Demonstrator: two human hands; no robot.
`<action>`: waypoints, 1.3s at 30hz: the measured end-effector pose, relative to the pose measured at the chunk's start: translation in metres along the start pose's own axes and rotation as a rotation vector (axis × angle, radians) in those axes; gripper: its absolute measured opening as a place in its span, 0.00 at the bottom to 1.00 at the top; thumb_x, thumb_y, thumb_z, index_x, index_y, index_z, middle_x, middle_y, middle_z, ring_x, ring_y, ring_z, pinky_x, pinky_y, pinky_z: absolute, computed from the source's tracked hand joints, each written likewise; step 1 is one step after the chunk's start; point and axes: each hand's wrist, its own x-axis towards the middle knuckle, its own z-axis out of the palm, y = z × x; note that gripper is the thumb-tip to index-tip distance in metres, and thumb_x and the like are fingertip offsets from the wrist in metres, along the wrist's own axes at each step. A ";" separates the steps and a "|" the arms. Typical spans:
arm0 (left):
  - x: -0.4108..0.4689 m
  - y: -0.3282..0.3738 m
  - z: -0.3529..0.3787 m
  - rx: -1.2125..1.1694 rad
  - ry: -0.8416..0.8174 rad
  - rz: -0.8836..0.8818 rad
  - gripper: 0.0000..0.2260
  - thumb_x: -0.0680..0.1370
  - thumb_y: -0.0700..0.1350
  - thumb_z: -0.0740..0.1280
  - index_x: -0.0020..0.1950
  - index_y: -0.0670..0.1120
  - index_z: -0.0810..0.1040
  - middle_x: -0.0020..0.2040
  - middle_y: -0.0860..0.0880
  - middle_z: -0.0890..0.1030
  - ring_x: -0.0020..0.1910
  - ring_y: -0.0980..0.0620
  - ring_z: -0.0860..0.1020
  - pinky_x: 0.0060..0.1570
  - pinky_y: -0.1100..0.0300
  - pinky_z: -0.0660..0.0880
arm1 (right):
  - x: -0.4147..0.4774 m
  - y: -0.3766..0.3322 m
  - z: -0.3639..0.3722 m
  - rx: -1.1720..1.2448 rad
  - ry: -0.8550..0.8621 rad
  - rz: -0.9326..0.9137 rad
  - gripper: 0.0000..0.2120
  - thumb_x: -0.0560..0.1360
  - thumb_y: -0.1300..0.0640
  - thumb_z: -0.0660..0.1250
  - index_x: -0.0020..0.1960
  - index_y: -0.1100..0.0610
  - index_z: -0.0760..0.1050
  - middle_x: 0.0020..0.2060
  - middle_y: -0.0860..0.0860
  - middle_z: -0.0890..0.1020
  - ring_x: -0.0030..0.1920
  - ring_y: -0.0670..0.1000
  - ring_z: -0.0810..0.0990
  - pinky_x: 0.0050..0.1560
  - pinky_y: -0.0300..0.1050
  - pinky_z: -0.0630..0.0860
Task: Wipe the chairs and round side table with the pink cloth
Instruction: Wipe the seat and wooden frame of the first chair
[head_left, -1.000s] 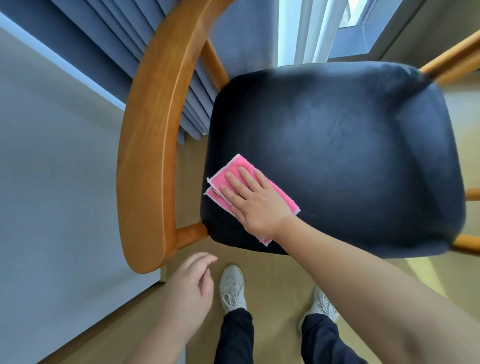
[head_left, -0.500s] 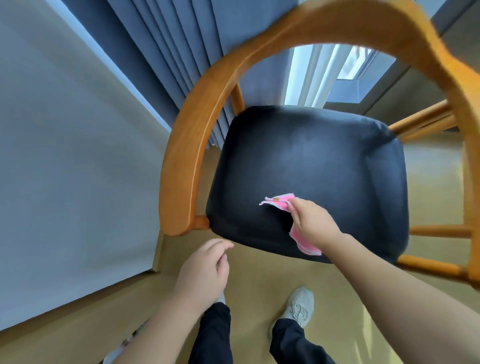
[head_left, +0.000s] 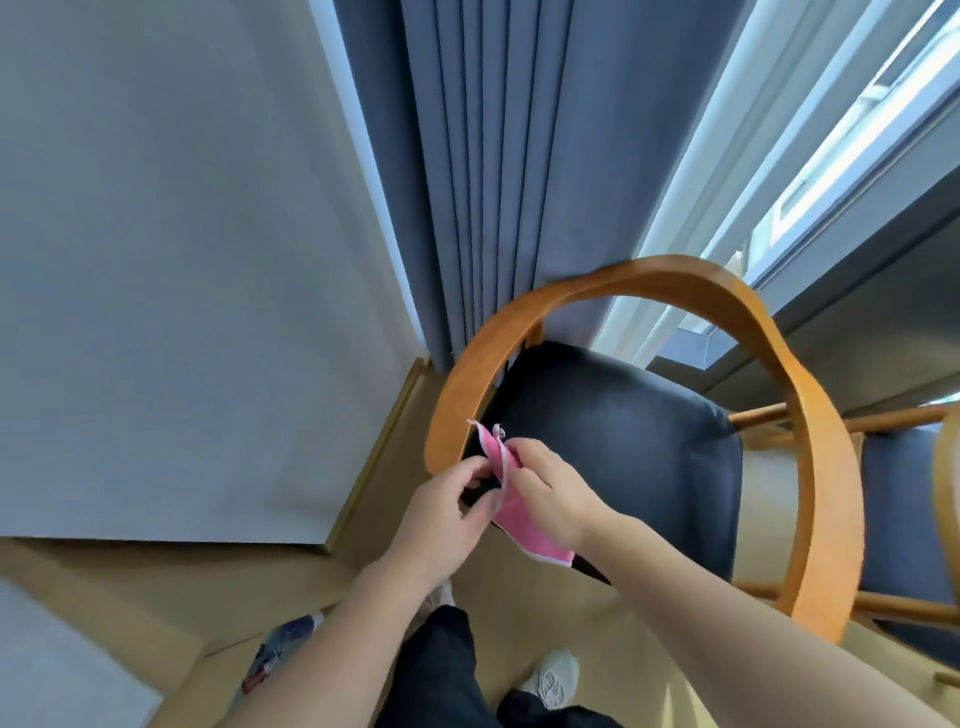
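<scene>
Now both hands' fingers pinch the pink cloth (head_left: 511, 512) above the chair (head_left: 639, 447): left hand (head_left: 447, 514), right hand (head_left: 553, 488)

Cloth (head_left: 506, 506): middle hidden between the left hand (head_left: 447, 512) and right hand (head_left: 553, 491); only the top corner and lower end show. Which fingers pinch it cannot be told.

Chair (head_left: 623, 452): front-left corner of the seat covered by hands and cloth; legs out of sight under the seat.

Second chair (head_left: 904, 525): cut off by the right edge, only part of a dark seat and wooden rails visible.

Small object on the floor (head_left: 278, 652), bottom left: blurred, colourful, cannot be identified.

Shoe (head_left: 553, 678): partly covered by the right forearm. Other foot almost wholly hidden behind the left forearm.

Both forearms cut off by the bottom edge.
</scene>
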 end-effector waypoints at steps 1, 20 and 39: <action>0.001 0.001 -0.007 -0.099 0.008 -0.022 0.12 0.78 0.47 0.66 0.59 0.60 0.74 0.53 0.63 0.79 0.56 0.66 0.75 0.56 0.68 0.72 | 0.005 -0.004 0.000 -0.004 -0.034 -0.015 0.13 0.74 0.51 0.53 0.49 0.56 0.73 0.46 0.51 0.76 0.49 0.52 0.74 0.52 0.50 0.74; 0.086 -0.091 -0.089 0.045 0.134 -0.293 0.03 0.79 0.45 0.64 0.48 0.53 0.76 0.43 0.56 0.78 0.42 0.61 0.76 0.38 0.74 0.70 | 0.156 0.017 0.054 -0.242 -0.237 0.085 0.13 0.78 0.58 0.56 0.59 0.51 0.73 0.46 0.51 0.80 0.45 0.53 0.79 0.45 0.48 0.78; 0.109 -0.123 -0.053 0.148 0.276 -0.388 0.07 0.78 0.40 0.65 0.52 0.50 0.78 0.43 0.57 0.79 0.41 0.61 0.78 0.42 0.67 0.74 | 0.228 0.093 0.064 -1.011 -0.389 -0.829 0.34 0.80 0.37 0.47 0.76 0.58 0.61 0.75 0.56 0.65 0.77 0.58 0.55 0.75 0.56 0.41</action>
